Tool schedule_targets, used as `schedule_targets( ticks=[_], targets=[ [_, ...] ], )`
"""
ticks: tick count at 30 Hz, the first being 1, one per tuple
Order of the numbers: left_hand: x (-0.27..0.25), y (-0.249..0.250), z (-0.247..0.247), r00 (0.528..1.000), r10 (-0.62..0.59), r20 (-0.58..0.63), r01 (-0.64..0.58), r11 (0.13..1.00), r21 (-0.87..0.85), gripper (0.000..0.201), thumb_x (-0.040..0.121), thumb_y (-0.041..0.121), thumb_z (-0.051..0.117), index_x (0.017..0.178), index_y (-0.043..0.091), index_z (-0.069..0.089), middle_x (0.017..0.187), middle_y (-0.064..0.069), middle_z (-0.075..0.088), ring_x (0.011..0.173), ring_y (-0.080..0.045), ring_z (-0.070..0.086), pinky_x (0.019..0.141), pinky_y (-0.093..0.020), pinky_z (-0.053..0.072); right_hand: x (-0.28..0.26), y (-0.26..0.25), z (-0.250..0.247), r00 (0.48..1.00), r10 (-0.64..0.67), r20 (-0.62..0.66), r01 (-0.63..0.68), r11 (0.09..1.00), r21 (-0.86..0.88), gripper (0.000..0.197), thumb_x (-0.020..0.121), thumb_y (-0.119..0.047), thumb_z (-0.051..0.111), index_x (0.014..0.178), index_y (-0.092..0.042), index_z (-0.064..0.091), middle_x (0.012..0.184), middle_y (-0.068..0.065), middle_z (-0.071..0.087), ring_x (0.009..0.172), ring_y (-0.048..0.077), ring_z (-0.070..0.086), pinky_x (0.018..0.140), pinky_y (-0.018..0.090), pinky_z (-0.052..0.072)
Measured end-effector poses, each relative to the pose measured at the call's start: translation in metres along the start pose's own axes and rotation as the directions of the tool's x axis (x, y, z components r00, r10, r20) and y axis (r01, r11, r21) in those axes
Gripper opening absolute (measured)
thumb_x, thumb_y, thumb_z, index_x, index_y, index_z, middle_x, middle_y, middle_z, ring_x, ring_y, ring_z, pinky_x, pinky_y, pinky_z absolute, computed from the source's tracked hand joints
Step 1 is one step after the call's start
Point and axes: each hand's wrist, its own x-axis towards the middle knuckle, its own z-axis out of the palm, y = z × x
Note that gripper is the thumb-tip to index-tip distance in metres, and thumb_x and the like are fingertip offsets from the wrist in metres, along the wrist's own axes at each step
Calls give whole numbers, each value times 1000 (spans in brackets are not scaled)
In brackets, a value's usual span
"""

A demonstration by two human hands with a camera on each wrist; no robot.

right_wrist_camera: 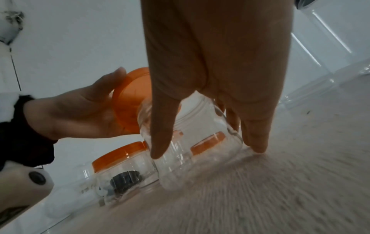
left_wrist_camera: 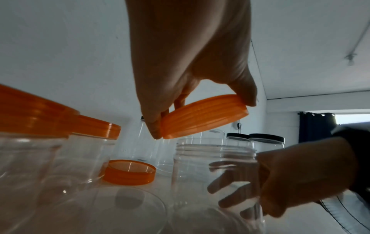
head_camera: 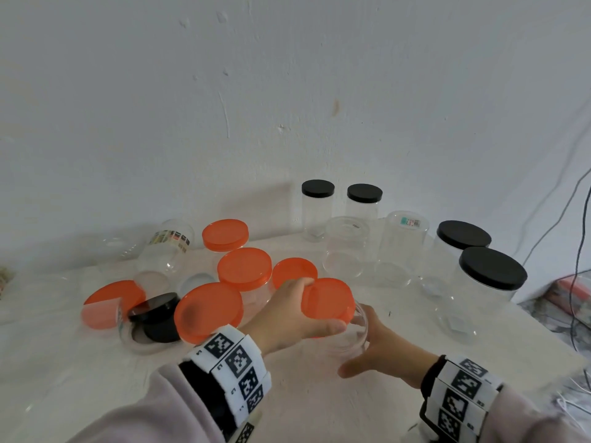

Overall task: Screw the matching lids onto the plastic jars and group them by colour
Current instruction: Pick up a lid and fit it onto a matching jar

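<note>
An orange lid (head_camera: 331, 298) is tilted just over the mouth of a clear, lidless jar (head_camera: 359, 327) that stands on the white table (head_camera: 303, 394). My left hand (head_camera: 319, 303) pinches the lid by its rim, thumb on the near side and fingers on the far side. In the left wrist view the lid (left_wrist_camera: 204, 117) hangs slanted above the threaded neck of the jar (left_wrist_camera: 200, 158), not touching it. My right hand (right_wrist_camera: 208, 148) grips the jar's body from the right, its fingers curled round the wall.
Several orange-lidded jars (head_camera: 244, 268) stand to the left, and a loose orange lid (head_camera: 294, 271) lies behind my left hand. Black-lidded jars (head_camera: 492, 268) stand right and back. Clear lidless jars (head_camera: 347, 244) stand between. A black lid (head_camera: 156, 314) lies at left. Cables (head_camera: 575, 282) hang beyond the right edge.
</note>
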Motion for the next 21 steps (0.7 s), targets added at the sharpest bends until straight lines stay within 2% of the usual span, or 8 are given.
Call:
schedule_targets(
  ticks=[3,6,10,14,15,18,19,21],
  targets=[
    [4,1,10,999,29,-17,-28,994,102,106,67,62,75,149,24,19,150,8,23,135,-11,28,107,-29,30,0,0,0,1000,-22,-4,22,1000,4,108,53,-18,89,136,-37,23,129,-13,45,116,0,47,79,14,48],
    [9,3,19,998,66,-8,-64,987,149,107,68,59,76,150,23,17,152,9,18,138,-12,22,109,-27,24,1,2,-1,1000,-6,-5,6,1000,0,104,58,-13,88,137,-33,24,128,-10,46,115,2,48,84,17,48],
    [15,7,30,995,95,25,-98,978,185,109,68,58,76,150,21,14,153,8,14,141,-13,15,113,-30,19,1,6,-4,1000,22,-12,-22,1000,0,106,57,-13,88,138,-35,23,127,-7,50,117,7,49,95,28,48],
    [15,7,34,994,103,34,-108,973,203,112,68,57,77,151,22,10,153,9,12,142,-13,13,112,-29,19,0,5,-12,999,52,2,-52,998,-30,114,57,-16,90,143,-32,17,125,-8,49,113,3,50,84,18,47],
    [14,6,35,995,97,38,-103,975,198,115,68,57,78,151,23,6,154,9,10,143,-13,11,112,-30,19,0,2,-16,999,53,5,-53,997,-50,118,57,-18,91,144,-34,13,128,-10,46,116,4,49,86,17,45],
    [12,1,34,997,61,49,-66,994,91,131,63,53,83,152,28,-9,159,9,0,146,-13,6,116,-33,17,-3,-14,-30,1000,18,18,-15,989,-146,129,52,-30,92,147,-40,5,150,-12,22,137,15,31,104,27,32],
    [10,-1,33,997,50,54,-51,998,29,135,61,51,85,151,31,-13,159,10,-2,146,-12,6,117,-33,18,-4,-21,-34,1000,3,31,3,982,-191,129,52,-34,91,147,-42,5,150,-13,17,138,14,26,104,26,30],
    [8,-8,32,997,10,73,-2,994,-111,140,60,44,88,148,34,-20,158,11,2,144,-10,13,116,-33,21,-5,-37,-39,997,-26,69,45,955,-293,124,54,-36,90,146,-46,7,147,-19,15,132,8,26,98,19,31]
  ],
)
